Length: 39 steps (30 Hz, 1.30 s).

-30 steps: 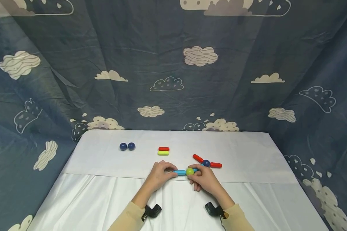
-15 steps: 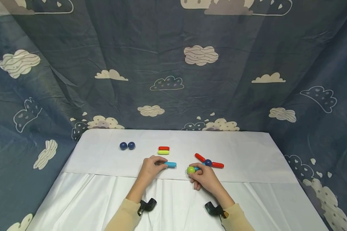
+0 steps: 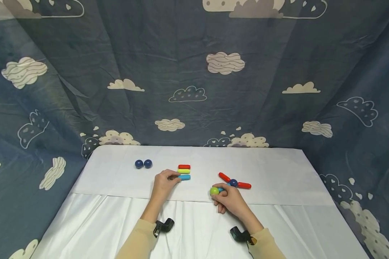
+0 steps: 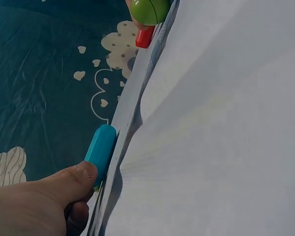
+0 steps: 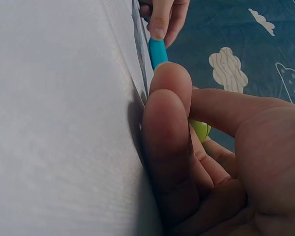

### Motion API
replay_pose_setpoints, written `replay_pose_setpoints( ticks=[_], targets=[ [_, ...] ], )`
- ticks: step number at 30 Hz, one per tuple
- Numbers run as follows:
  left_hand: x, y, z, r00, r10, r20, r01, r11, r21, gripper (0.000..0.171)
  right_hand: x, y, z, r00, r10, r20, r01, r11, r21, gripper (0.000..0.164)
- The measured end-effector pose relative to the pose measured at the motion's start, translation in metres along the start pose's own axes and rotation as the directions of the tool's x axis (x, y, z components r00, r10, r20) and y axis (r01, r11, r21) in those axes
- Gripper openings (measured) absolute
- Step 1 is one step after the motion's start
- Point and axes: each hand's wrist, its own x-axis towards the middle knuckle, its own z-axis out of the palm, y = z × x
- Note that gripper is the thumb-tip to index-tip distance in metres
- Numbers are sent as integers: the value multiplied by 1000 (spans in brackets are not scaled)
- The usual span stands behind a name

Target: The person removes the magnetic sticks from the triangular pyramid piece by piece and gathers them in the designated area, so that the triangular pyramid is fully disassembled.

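- Blue stick (image 3: 185,177) sits just on the near side of the green stick (image 3: 183,171); your left hand (image 3: 163,183) pinches its left end between thumb and fingers. Whether it touches the tablecloth (image 3: 116,180), you cannot tell.
- Its long axis runs left to right, roughly parallel to the green stick, free end pointing right.
- To set it down well, you would probably lower it level and part your fingers gently, without nudging the green stick.
- Beyond the green stick, just beside it, lies the red stick (image 3: 184,167); the dark blue balls (image 3: 143,164) are well left of it.
- Right of the green stick and nearer you, your right hand (image 3: 230,199) grips the joined piece (image 3: 233,183) near its green ball (image 3: 214,191); best hold that steady.
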Motion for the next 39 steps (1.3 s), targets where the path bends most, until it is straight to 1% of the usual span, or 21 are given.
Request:
replay_pose_setpoints(
  ticks=[2, 8, 12, 14, 15, 17, 19, 21, 22, 24, 26, 29, 32, 35, 39],
  targets=[
    [1, 0, 1, 1000, 7, -8, -7, 1000, -3, 14, 0, 0, 0, 1000, -1, 0, 1, 1000, 1, 44],
    [4, -2, 4, 999, -13, -30, 12, 1000, -10, 14, -1, 1, -1, 1000, -12, 8, 12, 1000, 4, 44],
    [2, -3, 4, 999, -28, -39, 27, 999, -26, 16, -1, 1, -1, 1000, -15, 11, 15, 1000, -1, 44],
    [0, -2, 4, 999, -24, -49, 22, 999, -42, 16, -1, 2, 0, 1000, -12, 9, 12, 1000, -1, 44],
    [-1, -2, 5, 998, -11, -58, 8, 999, -50, 16, -1, 2, 0, 1000, -9, 9, 9, 1000, 1, 44],
    [-4, 1, 6, 996, 40, -82, -46, 996, -70, 17, -2, 2, 0, 1000, -3, 6, 3, 1000, 4, 44],
    [-6, 4, 10, 988, 121, -96, -129, 988, -81, 16, -2, 2, 0, 1000, -2, 6, 2, 1000, 4, 44],
    [-10, 9, 15, 974, 208, -91, -216, 972, -89, 17, -2, 2, -1, 1000, -7, 16, 7, 1000, 4, 46],
    [-11, 12, 18, 967, 244, -78, -251, 964, -90, 18, -2, 1, -2, 1000, -12, 25, 12, 1000, -2, 47],
    [-15, 17, 24, 954, 299, -31, -300, 949, -94, 18, -1, 1, -6, 998, -26, 52, 27, 999, -17, 51],
    [-19, 21, 30, 943, 332, 21, -328, 939, -101, 19, -1, 0, -11, 996, -36, 83, 38, 999, -26, 56],
    [-24, 26, 37, 936, 334, 110, -321, 940, -119, 22, -1, 2, -22, 994, -23, 105, 27, 999, -43, 62],
    [-29, 31, 44, 929, 321, 184, -301, 945, -126, 26, 0, 6, -32, 995, -4, 95, 9, 999, -50, 61],
    [-34, 37, 52, 919, 303, 254, -283, 952, -115, 30, 1, 8, -37, 997, -9, 77, 14, 998, -67, 53],
    [-38, 45, 62, 905, 281, 320, -278, 959, -56, 39, 2, 9, -36, 998, -30, 54, 34, 996, -80, 39]
  ],
)
